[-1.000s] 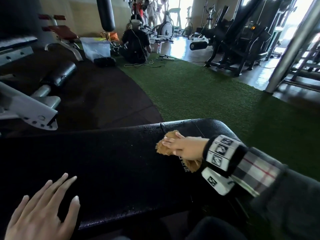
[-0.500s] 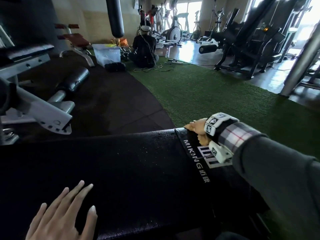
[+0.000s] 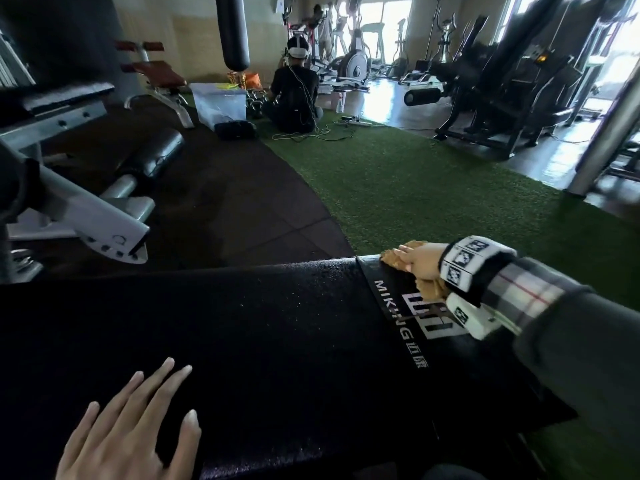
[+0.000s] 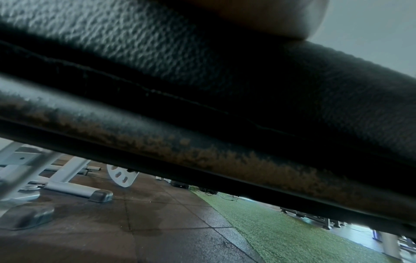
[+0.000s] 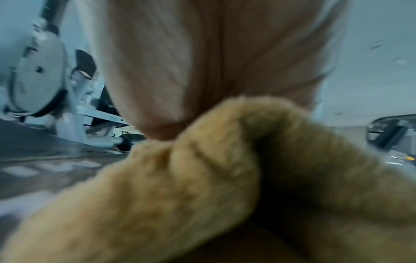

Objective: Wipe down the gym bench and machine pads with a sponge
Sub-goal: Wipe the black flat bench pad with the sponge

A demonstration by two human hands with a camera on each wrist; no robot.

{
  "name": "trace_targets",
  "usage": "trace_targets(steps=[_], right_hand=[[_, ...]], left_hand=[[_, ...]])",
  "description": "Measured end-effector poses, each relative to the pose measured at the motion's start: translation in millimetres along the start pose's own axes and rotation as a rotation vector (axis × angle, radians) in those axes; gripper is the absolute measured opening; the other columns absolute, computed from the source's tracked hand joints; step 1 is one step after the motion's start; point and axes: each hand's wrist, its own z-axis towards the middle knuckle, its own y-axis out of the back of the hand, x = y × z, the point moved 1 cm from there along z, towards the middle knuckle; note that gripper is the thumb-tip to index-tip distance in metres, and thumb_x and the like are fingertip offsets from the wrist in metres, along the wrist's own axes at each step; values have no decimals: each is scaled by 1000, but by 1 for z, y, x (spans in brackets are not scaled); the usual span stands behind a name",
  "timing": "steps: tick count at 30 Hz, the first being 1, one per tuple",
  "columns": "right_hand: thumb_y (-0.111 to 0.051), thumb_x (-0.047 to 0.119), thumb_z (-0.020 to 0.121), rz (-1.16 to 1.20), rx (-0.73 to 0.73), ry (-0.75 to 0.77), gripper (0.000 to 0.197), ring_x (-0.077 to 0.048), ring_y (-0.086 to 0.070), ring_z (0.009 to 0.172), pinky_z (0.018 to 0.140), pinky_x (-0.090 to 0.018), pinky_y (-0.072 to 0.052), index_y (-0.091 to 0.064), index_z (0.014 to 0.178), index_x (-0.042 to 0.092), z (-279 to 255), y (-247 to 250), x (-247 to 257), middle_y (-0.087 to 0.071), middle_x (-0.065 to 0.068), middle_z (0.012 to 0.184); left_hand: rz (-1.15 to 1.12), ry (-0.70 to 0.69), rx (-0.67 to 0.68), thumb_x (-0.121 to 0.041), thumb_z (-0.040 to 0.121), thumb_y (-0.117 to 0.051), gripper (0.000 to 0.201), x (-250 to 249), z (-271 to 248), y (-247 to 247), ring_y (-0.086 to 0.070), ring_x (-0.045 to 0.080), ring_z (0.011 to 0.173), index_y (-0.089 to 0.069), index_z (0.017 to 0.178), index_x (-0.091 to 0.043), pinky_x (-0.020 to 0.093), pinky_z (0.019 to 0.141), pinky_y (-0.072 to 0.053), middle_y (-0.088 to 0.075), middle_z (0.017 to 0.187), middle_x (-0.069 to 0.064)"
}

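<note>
A long black bench pad (image 3: 242,341) with white lettering runs across the head view, dotted with water drops. My left hand (image 3: 138,410) lies flat on its near edge, fingers straight and spread; the left wrist view shows only the pad's side (image 4: 202,71) close up. My right hand (image 3: 420,261) presses a tan fuzzy sponge cloth (image 3: 429,289) onto the pad's far edge at the right, fingers stretched along the edge. In the right wrist view the palm (image 5: 202,62) sits on the bunched cloth (image 5: 202,178); the fingertips are hidden there.
A white machine frame (image 3: 86,220) and a black roller pad (image 3: 152,154) stand at the left on dark rubber floor. Green turf (image 3: 415,188) lies beyond the bench. A person (image 3: 294,95) sits by a clear box (image 3: 220,102). Black machines (image 3: 502,88) and a steel post (image 3: 609,133) stand at the right.
My right hand has slid the cloth from the pad's top, near the seam, out to the far edge at the right. My left hand stays flat on the pad.
</note>
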Motion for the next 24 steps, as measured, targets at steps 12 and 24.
trace_targets(steps=[12, 24], right_hand=[[-26, 14, 102, 65, -90, 235, 53, -18, -2, 145, 113, -25, 2, -4, 149, 10, -16, -22, 19, -2, -3, 157], [-32, 21, 101, 11, -104, 140, 46, -24, -31, 137, 112, -33, -26, -28, 146, 14, 23, 11, 33, -30, -4, 151]], left_hand=[[-24, 5, -1, -52, 80, -35, 56, -1, -2, 3, -47, 21, 130, -62, 124, -31, 56, 107, -32, -54, 138, -10], [53, 138, 260, -77, 79, -16, 72, 12, 9, 25, -24, -1, 138, -45, 137, -45, 45, 117, -20, -29, 146, -29]])
